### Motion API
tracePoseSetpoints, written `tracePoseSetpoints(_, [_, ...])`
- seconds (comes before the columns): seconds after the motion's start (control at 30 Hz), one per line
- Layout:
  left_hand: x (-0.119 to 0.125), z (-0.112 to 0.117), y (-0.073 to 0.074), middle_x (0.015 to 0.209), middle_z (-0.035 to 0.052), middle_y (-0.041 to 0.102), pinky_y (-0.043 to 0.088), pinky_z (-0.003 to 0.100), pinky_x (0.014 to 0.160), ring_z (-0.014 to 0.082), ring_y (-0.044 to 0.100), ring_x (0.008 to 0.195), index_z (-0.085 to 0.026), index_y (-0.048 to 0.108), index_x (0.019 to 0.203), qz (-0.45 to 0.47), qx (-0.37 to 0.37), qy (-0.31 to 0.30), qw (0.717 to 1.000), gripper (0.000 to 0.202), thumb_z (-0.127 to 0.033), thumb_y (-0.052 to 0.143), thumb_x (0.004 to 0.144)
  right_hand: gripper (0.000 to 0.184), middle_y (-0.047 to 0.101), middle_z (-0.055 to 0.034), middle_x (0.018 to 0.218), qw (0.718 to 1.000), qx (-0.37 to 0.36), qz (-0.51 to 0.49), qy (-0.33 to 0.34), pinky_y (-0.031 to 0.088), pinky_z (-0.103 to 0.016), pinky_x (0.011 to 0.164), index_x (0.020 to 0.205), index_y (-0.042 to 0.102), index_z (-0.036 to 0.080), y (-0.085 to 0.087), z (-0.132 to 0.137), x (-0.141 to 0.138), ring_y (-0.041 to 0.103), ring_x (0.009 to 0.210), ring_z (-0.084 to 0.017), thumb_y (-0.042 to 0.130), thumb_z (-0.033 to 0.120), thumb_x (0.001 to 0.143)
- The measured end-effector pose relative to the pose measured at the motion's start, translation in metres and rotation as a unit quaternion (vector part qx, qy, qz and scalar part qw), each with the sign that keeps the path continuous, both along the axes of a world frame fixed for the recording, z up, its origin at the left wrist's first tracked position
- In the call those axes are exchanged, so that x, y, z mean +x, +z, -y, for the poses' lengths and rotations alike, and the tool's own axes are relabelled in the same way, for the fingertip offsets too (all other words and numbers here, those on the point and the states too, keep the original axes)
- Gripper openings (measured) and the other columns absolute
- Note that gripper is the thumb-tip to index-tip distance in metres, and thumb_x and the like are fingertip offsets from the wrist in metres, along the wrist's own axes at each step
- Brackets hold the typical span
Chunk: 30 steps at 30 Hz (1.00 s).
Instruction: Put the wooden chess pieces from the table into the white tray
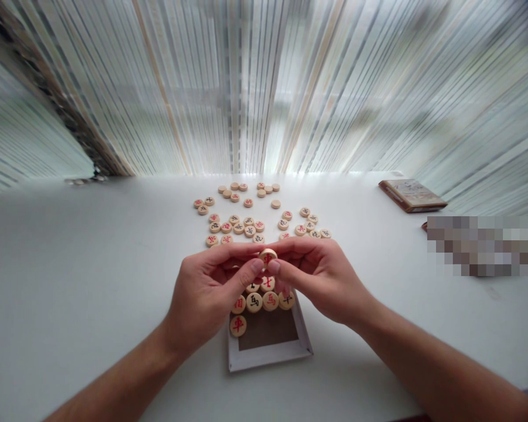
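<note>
Both my hands meet above a shallow white-rimmed box tray (305,343) with a brown floor. My left hand (209,293) and my right hand (319,278) pinch one round wooden chess piece (268,256) with a red character between thumbs and forefingers. Under my hands, several more wooden pieces (254,302) lie in the tray, some red-marked, some black-marked. One red piece (238,326) sits alone lower left in the tray. Beyond my hands, several loose pieces (249,221) are scattered on the white table (92,264).
A flat box with a printed lid (412,195) lies at the table's far right. A pixelated patch (477,245) covers something near it. Striped curtains (264,88) hang behind the table's far edge.
</note>
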State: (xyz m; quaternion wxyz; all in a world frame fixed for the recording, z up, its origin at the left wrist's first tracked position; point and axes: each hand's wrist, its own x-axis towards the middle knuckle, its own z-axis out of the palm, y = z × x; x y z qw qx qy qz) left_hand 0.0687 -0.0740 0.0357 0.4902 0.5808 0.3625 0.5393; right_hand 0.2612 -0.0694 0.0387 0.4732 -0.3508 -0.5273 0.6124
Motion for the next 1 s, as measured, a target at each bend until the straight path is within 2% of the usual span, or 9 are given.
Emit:
tracePoseSetpoints(0.1, [0.0001,-0.0013,0.0005,0.096,0.0034,0.088,0.071,0.019,0.078,0.0173,0.086,0.085,-0.022,0.090,0.103,-0.007,0.005,0.012,1.000,0.017,-0.014,0.088,0.089,0.029,0.079,-0.0055,0.077,0.998,0.047,0.032,-0.014,0.058,-0.026,0.058,0.106,0.090,0.019,-0.0005,0.0000,0.0003,0.067,0.064,-0.015,0.097,0.034,0.082])
tracePoseSetpoints(0.23, [-0.0003,-0.0009,0.0005,0.097,0.0034,0.088,0.071,0.021,0.081,0.0180,0.086,0.089,-0.022,0.089,0.102,-0.020,0.019,0.024,0.999,0.017,-0.014,0.089,0.087,0.022,0.078,-0.0055,0.085,0.990,0.112,0.071,-0.045,0.054,-0.025,0.058,0.107,0.090,0.022,-0.0009,-0.0001,0.0017,0.065,0.067,-0.013,0.093,0.031,0.086])
tracePoseSetpoints(0.3, [-0.0004,-0.0004,-0.0001,0.096,0.0032,0.088,0.072,0.022,0.082,0.0184,0.086,0.089,-0.022,0.089,0.101,-0.020,0.021,0.030,0.999,0.016,-0.014,0.090,0.087,0.022,0.078,-0.0057,0.088,0.989,0.121,0.067,-0.057,0.055,-0.025,0.058,0.106,0.090,0.022,-0.0018,-0.0002,0.0024,0.065,0.067,-0.013,0.094,0.029,0.085])
tracePoseSetpoints(0.53, [-0.0023,-0.0004,-0.0039,0.093,0.0047,0.088,0.074,0.027,0.081,0.0211,0.086,0.085,-0.020,0.089,0.102,-0.025,0.020,0.045,0.998,0.017,-0.019,0.092,0.086,0.035,0.085,-0.0074,0.088,0.997,0.052,0.019,-0.048,0.065,-0.030,0.065,0.106,0.087,0.020,-0.0056,-0.0017,0.0021,0.076,0.072,-0.018,0.101,0.031,0.076])
tracePoseSetpoints(0.73, [-0.0028,-0.0007,-0.0047,0.094,0.0021,0.088,0.073,0.023,0.083,0.0192,0.086,0.088,-0.024,0.090,0.103,-0.005,0.021,0.036,0.999,0.023,-0.014,0.093,0.083,0.040,0.082,-0.0043,0.080,0.999,-0.016,-0.022,-0.024,0.060,-0.026,0.054,0.108,0.086,0.020,-0.0052,-0.0039,0.0031,0.071,0.060,-0.014,0.103,0.031,0.074])
tracePoseSetpoints(0.87, [-0.0019,-0.0010,-0.0049,0.095,0.0037,0.089,0.073,0.024,0.082,0.0201,0.086,0.088,-0.023,0.090,0.105,0.005,0.003,0.029,1.000,0.025,-0.015,0.095,0.082,0.035,0.080,-0.0023,0.075,0.998,-0.041,-0.048,-0.009,0.056,-0.024,0.056,0.111,0.087,0.021,-0.0076,-0.0058,0.0051,0.067,0.058,-0.012,0.100,0.029,0.079])
tracePoseSetpoints(1.0, [-0.0018,-0.0016,-0.0043,0.099,0.0055,0.089,0.073,0.025,0.082,0.0210,0.086,0.088,-0.022,0.090,0.105,0.017,-0.016,0.012,1.000,0.027,-0.019,0.098,0.079,0.035,0.082,-0.0053,0.082,0.998,-0.059,-0.039,0.003,0.055,-0.024,0.058,0.113,0.089,0.020,-0.0088,-0.0066,0.0066,0.067,0.062,-0.012,0.099,0.029,0.081])
